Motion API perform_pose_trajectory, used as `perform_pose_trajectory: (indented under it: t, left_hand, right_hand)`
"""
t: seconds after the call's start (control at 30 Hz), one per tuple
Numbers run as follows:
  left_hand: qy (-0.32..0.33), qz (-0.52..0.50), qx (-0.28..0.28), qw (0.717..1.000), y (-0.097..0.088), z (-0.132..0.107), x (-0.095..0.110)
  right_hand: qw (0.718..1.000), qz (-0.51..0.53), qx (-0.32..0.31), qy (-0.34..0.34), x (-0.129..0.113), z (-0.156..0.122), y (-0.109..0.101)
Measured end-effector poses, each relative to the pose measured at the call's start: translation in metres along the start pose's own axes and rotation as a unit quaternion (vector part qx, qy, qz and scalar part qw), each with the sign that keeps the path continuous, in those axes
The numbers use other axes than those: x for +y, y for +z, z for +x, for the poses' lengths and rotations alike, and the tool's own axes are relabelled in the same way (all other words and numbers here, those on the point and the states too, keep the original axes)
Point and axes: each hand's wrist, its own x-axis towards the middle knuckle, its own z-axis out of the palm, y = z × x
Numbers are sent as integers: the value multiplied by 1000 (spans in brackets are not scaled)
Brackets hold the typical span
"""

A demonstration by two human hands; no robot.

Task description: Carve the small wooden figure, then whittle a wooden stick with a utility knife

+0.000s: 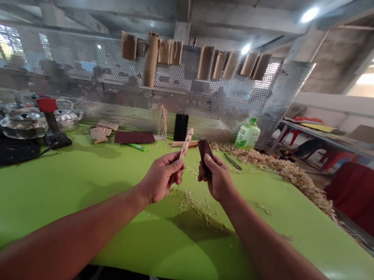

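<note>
My left hand [163, 174] is closed around the lower end of a slim, pale carved wooden stick [187, 141], which stands nearly upright with a knobbly top. Across from it, my right hand [215, 178] grips a dark brown-red folded piece of sandpaper [205, 151], thumb on its face. The stick and the sandpaper are apart. Both hands are above the green tabletop [86, 219], where curled wood shavings [193, 204] lie beneath them. A larger maroon sandpaper sheet [134, 138] rests further back on the left.
Behind my hands a black phone [181, 127] leans upright beside a twisted wooden piece [163, 124]. A green bottle [248, 134] and heaped shavings [286, 169] are at the right. On the left are a red-black power drill [51, 121] and metal kettles [25, 123]. A perforated metal screen [110, 83] backs the table.
</note>
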Motion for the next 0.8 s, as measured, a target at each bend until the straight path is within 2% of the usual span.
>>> perform_pose_trajectory:
  t: [0.17, 0.27, 0.37, 0.53, 0.67, 0.73, 0.8]
  left_hand:
    - [-13, 15, 26, 999, -2, 1, -3]
    - [-20, 19, 30, 999, -3, 2, -8]
    - [-30, 21, 25, 999, -4, 1, -12]
    - [-68, 35, -5, 997, -3, -6, -11]
    - [-114, 38, -43, 992, -2, -12, -8]
    - [-130, 24, -45, 990, -2, -13, -7]
    - [-139, 6, -35, 990, 0, -13, -5]
  right_hand:
    - [998, -36, -9, -60, -3, -2, 0]
    - [991, -90, -30, -96, -6, -5, 3]
    - [980, -165, -42, -102, -8, -8, 5]
    - [938, -318, 4, -140, -11, -8, 4]
    - [900, -387, 59, -193, -14, -5, 1]
    - [890, -406, 61, -197, -15, -4, 0]
    - [888, -419, 37, -186, -14, -6, 1]
